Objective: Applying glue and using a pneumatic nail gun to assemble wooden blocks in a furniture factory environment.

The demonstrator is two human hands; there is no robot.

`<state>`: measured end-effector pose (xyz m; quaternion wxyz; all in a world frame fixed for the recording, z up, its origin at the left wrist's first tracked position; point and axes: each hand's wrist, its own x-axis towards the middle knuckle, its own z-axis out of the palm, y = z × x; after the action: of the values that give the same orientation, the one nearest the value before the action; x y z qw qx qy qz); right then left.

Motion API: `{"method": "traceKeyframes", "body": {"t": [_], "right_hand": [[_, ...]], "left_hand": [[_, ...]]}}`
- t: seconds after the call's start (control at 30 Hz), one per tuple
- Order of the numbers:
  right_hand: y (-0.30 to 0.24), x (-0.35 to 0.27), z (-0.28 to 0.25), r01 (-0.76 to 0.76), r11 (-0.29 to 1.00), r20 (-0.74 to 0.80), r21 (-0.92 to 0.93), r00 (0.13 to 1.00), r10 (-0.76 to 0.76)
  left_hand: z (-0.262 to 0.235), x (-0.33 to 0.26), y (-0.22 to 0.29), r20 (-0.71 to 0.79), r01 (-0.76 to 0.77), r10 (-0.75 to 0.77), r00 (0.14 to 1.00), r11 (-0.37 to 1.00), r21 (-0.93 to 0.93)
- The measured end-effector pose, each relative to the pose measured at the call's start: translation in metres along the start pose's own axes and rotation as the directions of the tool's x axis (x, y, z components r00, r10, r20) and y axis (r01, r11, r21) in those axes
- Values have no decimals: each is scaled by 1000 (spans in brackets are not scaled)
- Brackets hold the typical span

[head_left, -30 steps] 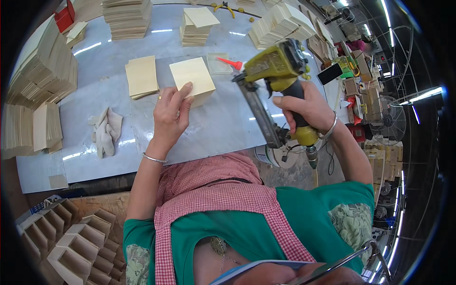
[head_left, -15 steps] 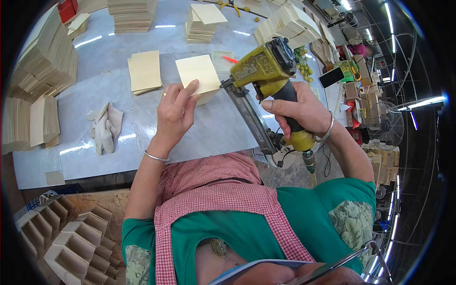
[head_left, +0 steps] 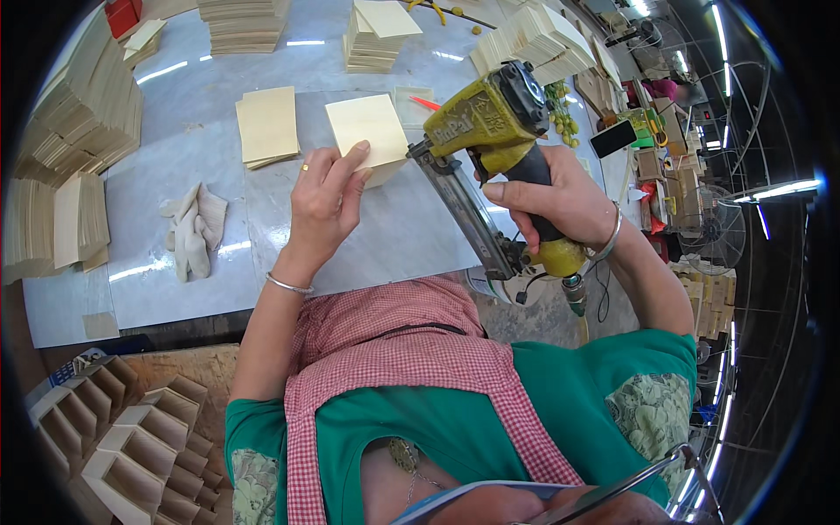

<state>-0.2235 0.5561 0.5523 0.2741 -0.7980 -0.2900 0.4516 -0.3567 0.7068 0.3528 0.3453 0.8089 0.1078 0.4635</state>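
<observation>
My right hand point(head_left: 560, 197) is wrapped around the black grip of a yellow pneumatic nail gun point(head_left: 486, 122). The gun's nose touches or nearly touches the right edge of a pale wooden box point(head_left: 366, 127) on the table. Thumb and fingers of my left hand point(head_left: 325, 197) pinch the box at its near side, thumb on top. How its underside is built cannot be seen. Just left of it lies a short stack of thin wooden panels point(head_left: 267, 125). A pair of white gloves point(head_left: 194, 232) rests farther left.
Tall stacks of wooden panels point(head_left: 87, 105) fill the table's left side, with more piles point(head_left: 372, 39) along the back. Open wooden boxes point(head_left: 144, 451) stand at lower left. A phone point(head_left: 612, 138) lies at the right. An air hose fitting point(head_left: 574, 293) hangs from the gun.
Both hands keep their grips. The nail gun and the box have barely shifted; the view itself has moved slightly.
</observation>
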Motion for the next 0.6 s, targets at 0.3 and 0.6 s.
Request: {"method": "traceKeyframes", "body": {"t": [0.3, 0.6], "right_hand": [[-2, -1, 1, -32, 994, 47, -103, 998, 37], [-1, -6, 6, -22, 999, 10, -44, 1000, 23]], "left_hand": [[-2, -2, 1, -4, -10, 10, 1000, 1000, 11], [-7, -12, 4, -80, 182, -213, 974, 939, -293]]}}
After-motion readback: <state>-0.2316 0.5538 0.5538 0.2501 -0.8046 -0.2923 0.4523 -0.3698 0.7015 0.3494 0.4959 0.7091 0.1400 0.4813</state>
